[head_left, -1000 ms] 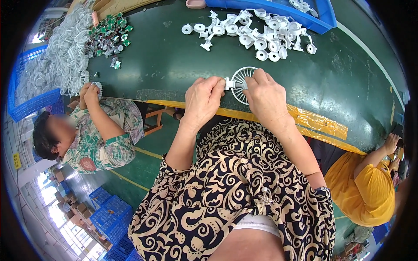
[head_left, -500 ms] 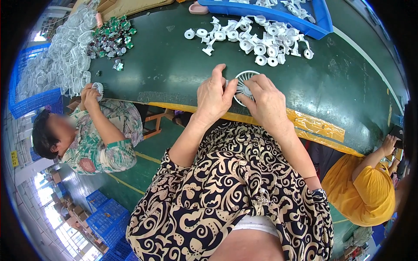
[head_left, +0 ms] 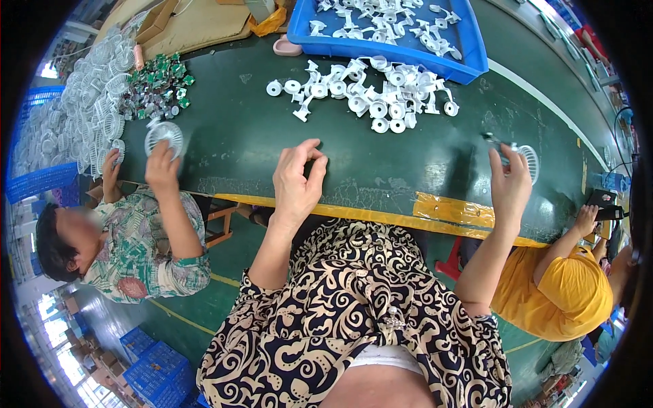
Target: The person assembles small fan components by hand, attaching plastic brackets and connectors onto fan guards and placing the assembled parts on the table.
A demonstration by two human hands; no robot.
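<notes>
Green surface (head_left: 408, 163): my right hand (head_left: 509, 187) pinches a round white grille (head_left: 529, 162), light, brittle-looking; rim hold seems best. Left hand (head_left: 297, 182) empty, loose.

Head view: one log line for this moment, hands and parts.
left hand: empty, over green table | right hand: holds round white grille out right | white parts pile: ahead

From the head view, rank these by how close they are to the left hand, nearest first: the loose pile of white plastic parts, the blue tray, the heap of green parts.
1. Loose pile of white plastic parts: on the table just beyond the left hand, slightly right.
2. Heap of green parts: far left, by the co-worker.
3. Blue tray: at the table's far edge, behind the white pile.
</notes>
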